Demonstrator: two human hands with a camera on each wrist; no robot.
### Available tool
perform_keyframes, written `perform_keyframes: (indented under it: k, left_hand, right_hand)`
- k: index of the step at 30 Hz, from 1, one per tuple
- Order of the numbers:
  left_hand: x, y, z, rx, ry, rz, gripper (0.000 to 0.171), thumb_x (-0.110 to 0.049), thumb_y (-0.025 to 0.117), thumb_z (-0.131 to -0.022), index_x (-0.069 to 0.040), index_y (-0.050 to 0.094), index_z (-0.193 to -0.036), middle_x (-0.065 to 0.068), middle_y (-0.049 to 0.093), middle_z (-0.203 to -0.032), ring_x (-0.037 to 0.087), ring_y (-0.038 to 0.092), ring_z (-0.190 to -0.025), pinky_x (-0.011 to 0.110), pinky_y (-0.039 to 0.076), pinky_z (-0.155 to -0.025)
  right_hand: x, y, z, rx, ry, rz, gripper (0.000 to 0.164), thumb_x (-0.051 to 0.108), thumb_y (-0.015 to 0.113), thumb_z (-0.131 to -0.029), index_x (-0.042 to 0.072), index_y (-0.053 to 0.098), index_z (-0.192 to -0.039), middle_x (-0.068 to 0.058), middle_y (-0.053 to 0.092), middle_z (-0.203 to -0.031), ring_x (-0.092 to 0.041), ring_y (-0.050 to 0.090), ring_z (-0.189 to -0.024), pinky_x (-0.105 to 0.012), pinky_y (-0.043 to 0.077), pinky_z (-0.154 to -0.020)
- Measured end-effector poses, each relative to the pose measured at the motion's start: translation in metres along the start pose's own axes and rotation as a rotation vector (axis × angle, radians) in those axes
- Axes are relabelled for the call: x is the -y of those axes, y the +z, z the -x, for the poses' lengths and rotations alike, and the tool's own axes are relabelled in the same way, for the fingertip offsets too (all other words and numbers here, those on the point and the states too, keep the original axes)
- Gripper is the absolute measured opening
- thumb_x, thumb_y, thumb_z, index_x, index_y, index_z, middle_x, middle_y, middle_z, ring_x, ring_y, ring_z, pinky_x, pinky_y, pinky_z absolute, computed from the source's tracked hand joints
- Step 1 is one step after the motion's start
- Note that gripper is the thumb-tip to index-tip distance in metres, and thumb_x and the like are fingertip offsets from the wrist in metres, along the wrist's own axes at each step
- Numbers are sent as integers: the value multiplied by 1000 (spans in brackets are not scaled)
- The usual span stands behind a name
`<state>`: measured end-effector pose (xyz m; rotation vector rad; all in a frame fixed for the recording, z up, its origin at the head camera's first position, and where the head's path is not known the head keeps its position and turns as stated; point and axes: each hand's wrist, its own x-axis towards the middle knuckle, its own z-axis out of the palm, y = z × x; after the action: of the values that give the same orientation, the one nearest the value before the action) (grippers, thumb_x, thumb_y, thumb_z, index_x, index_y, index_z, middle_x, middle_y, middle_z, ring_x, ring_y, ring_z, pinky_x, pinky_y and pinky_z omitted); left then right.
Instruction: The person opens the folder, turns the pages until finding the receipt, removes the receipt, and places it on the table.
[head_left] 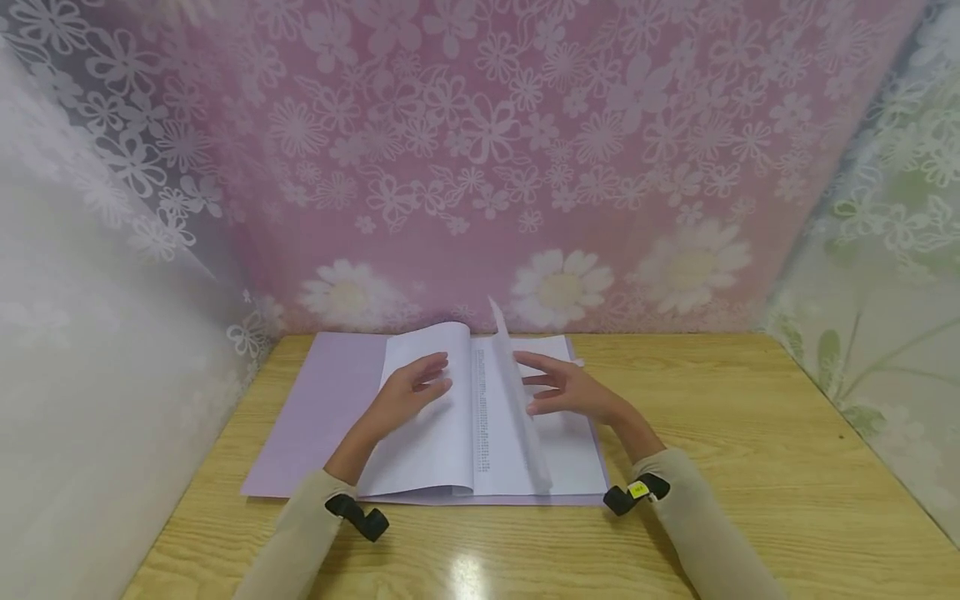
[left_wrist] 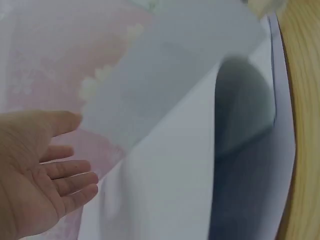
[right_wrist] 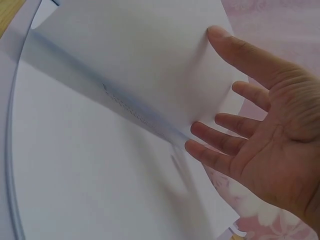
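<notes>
A lilac folder (head_left: 318, 408) lies spread on the table with white sheets inside. Its left-hand pages (head_left: 420, 446) bulge up near the spine. One sheet (head_left: 517, 408) stands almost on edge mid-turn, and a column of small print shows beside it. My right hand (head_left: 573, 390) is to the right of this sheet, its extended fingertips (right_wrist: 216, 33) at the paper's face. Over the left-hand pages hovers my left hand (head_left: 405, 396), fingers loosely bent and nothing in its grasp; the left wrist view shows its palm and spread fingers (left_wrist: 75, 182).
The wooden table (head_left: 720, 417) reaches past the folder on both sides and in front. A pink flowered backdrop (head_left: 480, 167) rises behind it, with pale patterned panels at left and right. Black straps (head_left: 360, 517) circle both sleeved wrists.
</notes>
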<state>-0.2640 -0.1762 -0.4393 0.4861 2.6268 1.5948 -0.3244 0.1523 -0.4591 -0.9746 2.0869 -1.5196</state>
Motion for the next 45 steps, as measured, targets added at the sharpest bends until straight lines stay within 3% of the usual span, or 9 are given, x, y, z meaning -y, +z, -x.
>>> perform_keyframes:
  k: [6, 12, 19, 27, 37, 45]
  left_hand:
    - [-20, 27, -16, -19, -55, 283, 63, -24, 61, -103, -8, 34, -158, 22, 45, -157, 36, 49, -143, 48, 43, -116]
    - [-35, 45, -29, -41, -103, 387, 77, -25, 68, -99, -13, 26, -162, 17, 42, -161, 33, 47, -145, 50, 39, -119]
    - [-39, 50, -37, -83, -110, 388, 84, -19, 74, -94, -11, 24, -162, 18, 45, -159, 36, 50, -143, 50, 44, -115]
    - [-32, 38, -34, -164, -163, 365, 81, -1, 71, -90, -12, 32, -160, 20, 53, -151, 35, 57, -135, 48, 48, -112]
    - [0, 15, -19, -222, -225, 312, 77, 2, 69, -90, -11, 36, -159, 23, 56, -146, 36, 59, -130, 48, 49, -110]
    - [18, 3, -6, -239, -256, 231, 73, 4, 67, -90, -6, 39, -157, 25, 58, -141, 32, 60, -123, 34, 54, -101]
  right_hand:
    - [4, 4, -3, -13, 40, 40, 83, 20, 82, -87, 29, 39, -158, 1, 33, -167, -35, 47, -145, -55, 45, -113]
    - [6, 9, -6, 0, 16, 47, 83, 17, 81, -88, 26, 38, -159, -3, 31, -168, -39, 46, -145, -57, 45, -113]
    - [8, 14, -7, 10, 11, 65, 83, 18, 80, -89, 27, 37, -159, -3, 31, -168, -40, 49, -142, -60, 46, -111]
    - [12, 17, -6, 8, 10, 44, 84, 15, 81, -88, 23, 36, -160, -5, 28, -169, -41, 49, -142, -60, 44, -112]
    - [10, 28, -8, 19, -14, 38, 79, 15, 79, -90, 17, 39, -158, -5, 37, -165, -35, 53, -140, -54, 46, -113]
    - [9, 37, -9, 16, -28, 54, 73, 19, 78, -91, 16, 44, -155, -9, 43, -161, -36, 56, -137, -54, 48, -111]
